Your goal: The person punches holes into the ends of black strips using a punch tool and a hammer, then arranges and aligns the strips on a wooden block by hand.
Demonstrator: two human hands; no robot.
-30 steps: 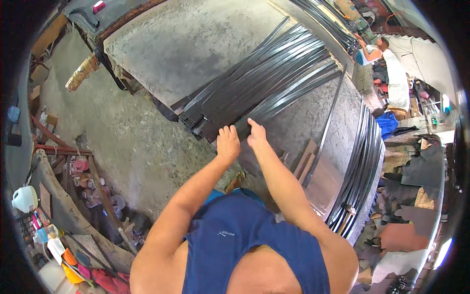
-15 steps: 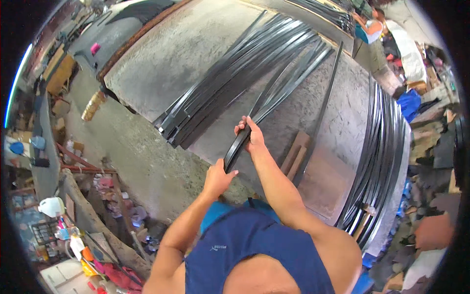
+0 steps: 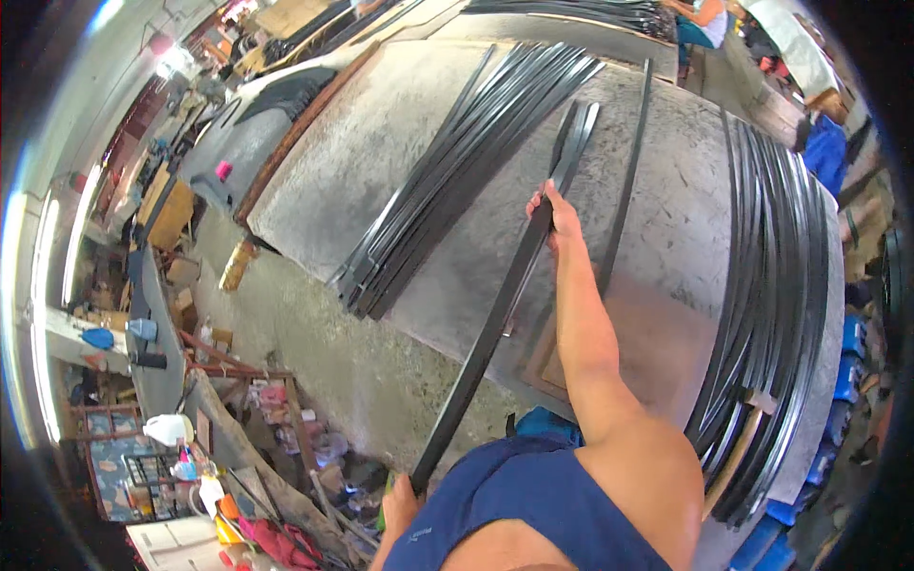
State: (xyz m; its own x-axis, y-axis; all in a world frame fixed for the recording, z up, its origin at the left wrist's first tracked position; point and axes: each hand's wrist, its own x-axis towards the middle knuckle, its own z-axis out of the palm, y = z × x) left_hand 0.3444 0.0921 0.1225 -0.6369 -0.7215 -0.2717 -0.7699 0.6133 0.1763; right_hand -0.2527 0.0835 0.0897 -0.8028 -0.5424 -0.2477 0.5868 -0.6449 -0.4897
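Note:
My right hand (image 3: pixel 554 211) is closed around a narrow bundle of black strips (image 3: pixel 505 306), which slants across the table from the far side down toward me. My left hand (image 3: pixel 400 506), low at the bottom edge and partly hidden, is closed at the bundle's near end; something green shows beside it, too small to make out. Left of the bundle lies a larger pile of black strips (image 3: pixel 447 181) on the grey tabletop (image 3: pixel 314 162). A single dark strip (image 3: pixel 630 176) lies to its right, and more long strips (image 3: pixel 771 257) cover the right side.
A hammer-like tool (image 3: pixel 760 403) rests on the right-hand strips. A person (image 3: pixel 703 27) is at another table at the top right. A cluttered wooden bench (image 3: pixel 228 428) and white jug (image 3: pixel 167 428) stand at lower left, blue containers (image 3: pixel 852 338) at the right edge.
A small bundle has come away from the main pile and been drawn toward me. My right hand has moved forward along it, my left hand back and down toward my body.

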